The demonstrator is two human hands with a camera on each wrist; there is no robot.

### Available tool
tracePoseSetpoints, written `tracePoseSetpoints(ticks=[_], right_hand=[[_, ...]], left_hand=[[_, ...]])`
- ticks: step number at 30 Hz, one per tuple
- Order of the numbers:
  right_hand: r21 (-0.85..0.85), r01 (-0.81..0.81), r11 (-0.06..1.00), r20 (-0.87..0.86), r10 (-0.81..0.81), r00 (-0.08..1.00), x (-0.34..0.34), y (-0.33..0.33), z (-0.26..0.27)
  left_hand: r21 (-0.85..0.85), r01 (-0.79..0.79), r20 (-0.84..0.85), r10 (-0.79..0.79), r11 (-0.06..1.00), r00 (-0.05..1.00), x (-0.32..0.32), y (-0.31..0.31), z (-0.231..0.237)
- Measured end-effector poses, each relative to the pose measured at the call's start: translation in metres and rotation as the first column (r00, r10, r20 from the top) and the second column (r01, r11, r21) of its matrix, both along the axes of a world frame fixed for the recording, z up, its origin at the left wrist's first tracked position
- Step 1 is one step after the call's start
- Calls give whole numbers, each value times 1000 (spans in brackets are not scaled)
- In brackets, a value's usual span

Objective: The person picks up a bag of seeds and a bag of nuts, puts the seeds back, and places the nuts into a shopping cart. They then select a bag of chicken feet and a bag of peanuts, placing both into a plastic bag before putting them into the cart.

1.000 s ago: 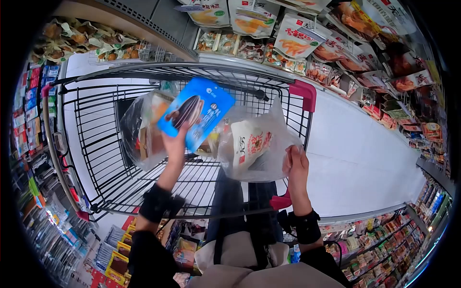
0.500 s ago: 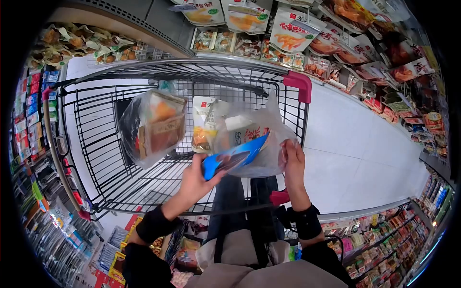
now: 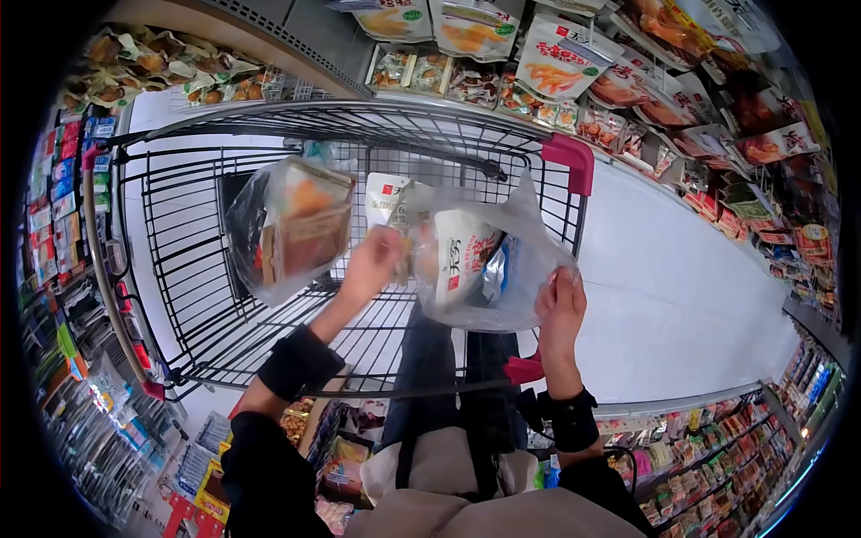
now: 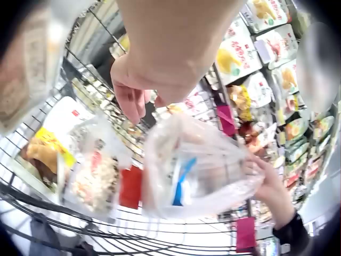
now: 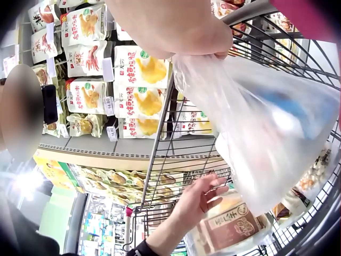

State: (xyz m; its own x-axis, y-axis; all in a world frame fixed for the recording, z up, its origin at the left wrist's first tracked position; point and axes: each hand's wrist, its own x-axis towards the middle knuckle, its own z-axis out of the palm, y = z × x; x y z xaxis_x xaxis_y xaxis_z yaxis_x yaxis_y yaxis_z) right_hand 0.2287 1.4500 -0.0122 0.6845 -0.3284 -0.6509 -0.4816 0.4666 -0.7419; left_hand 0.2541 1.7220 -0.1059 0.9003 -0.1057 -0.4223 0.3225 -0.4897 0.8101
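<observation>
Blue packet (image 3: 499, 271) has moved into plastic bag (image 3: 531, 296). Right hand (image 3: 562, 309) grips bag's rim. Left hand (image 3: 372, 262) empty, fingers loose

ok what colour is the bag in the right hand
The bag is see-through, milky white, clearest in the right wrist view.

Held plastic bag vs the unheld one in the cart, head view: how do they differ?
The held bag is gripped by the right hand; no hand grips the unheld bag, in the cart. Through the held bag's plastic show a white pouch and a blue packet; through the unheld bag's, a brown-labelled package. Shared: both are see-through plastic with packaged goods inside.
</observation>
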Motion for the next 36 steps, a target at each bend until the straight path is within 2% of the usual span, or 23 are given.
tracePoseSetpoints(ticks=[1, 5, 6, 9, 12, 13, 15, 18, 21, 22, 25, 26, 29, 32, 35, 36], right_hand=[[4, -10, 1000, 5, 10, 1000, -1, -1, 0], [21, -28, 999, 22, 27, 999, 0, -1, 1], [21, -23, 1000, 17, 23, 1000, 1, -1, 1], [24, -22, 999, 0, 22, 1000, 2, -1, 2], [29, -42, 999, -12, 42, 999, 1, -2, 1], [28, -45, 999, -12, 45, 999, 1, -2, 1], [26, -57, 998, -10, 57, 998, 2, -2, 1], [18, -72, 997, -18, 72, 997, 3, -1, 2], [9, -70, 998, -37, 70, 997, 4, 1, 1], [13, -74, 997, -35, 74, 997, 4, 1, 0], [19, -80, 997, -43, 80, 996, 4, 2, 0], [22, -81, 996, -44, 82, 996, 4, 2, 1], [35, -84, 996, -29, 85, 996, 4, 1, -1], [50, -88, 995, -40, 90, 995, 6, 0, 1], [51, -101, 994, -46, 103, 994, 5, -2, -1], [39, -111, 993, -56, 113, 992, 5, -1, -3]], left_hand=[[100, -16, 12, 15, 995, 1000, 5, 13, -8], [302, 21, -152, 26, 953, 988, 1, 48, -78], [346, 43, -179, 21, 937, 984, -8, 61, -114], [526, 102, -315, 82, 844, 945, -4, 59, -129], [391, -35, -229, 133, 920, 964, -20, 80, -199], [336, -23, -336, 143, 942, 931, -13, 73, -182], [218, -18, -538, 136, 976, 832, 13, 49, -119], [186, -52, -391, 122, 981, 912, 11, 46, -117], [28, -105, -589, 101, 994, 802, 20, 47, -113], [118, -106, -457, 149, 987, 877, 16, 41, -110], [-109, -102, -542, 27, 989, 840, 18, 41, -109], [-288, -231, -547, 38, 929, 836, 7, 50, -136], [-304, -269, -505, 85, 914, 859, 12, 39, -111], [5, -135, -315, 129, 991, 940, 5, 33, -129], [153, -122, -221, 154, 981, 963, 16, 27, -74], [70, -258, -83, 264, 964, 961, 4, 38, -93]])
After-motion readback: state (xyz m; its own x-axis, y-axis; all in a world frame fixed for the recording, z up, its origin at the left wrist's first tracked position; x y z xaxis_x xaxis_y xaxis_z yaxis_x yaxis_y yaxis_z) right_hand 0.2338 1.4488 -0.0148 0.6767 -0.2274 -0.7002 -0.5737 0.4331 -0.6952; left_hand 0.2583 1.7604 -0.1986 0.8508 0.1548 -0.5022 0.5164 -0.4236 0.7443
